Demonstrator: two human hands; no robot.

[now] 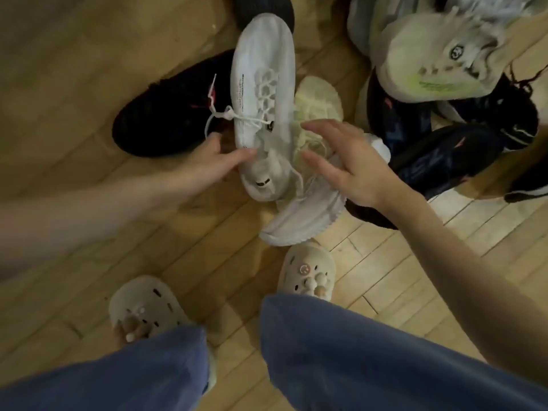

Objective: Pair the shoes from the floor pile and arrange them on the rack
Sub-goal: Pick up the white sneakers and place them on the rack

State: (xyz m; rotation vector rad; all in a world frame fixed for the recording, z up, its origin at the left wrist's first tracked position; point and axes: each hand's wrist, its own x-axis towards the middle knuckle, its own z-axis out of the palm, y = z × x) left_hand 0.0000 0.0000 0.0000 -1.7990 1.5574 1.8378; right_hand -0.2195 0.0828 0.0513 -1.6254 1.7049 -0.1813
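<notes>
A white mesh sneaker [264, 84] with white laces points away from me, its heel toward my feet. My left hand [213, 161] pinches it at the collar, thumb against the ankle opening. A second white sneaker [305, 215] lies on its side beneath it, with its pale yellow sole [320, 96] showing. My right hand [347, 164] hovers over that second shoe with fingers spread and holds nothing. A black sneaker [166, 114] with a red mark lies to the left on the wooden floor [89, 54].
A heap of shoes fills the upper right: a grey-white sneaker sole up with green print [430, 57], and dark navy sneakers [450, 149]. My feet in cream clogs [308, 271] stand just below the white pair. No rack is in view.
</notes>
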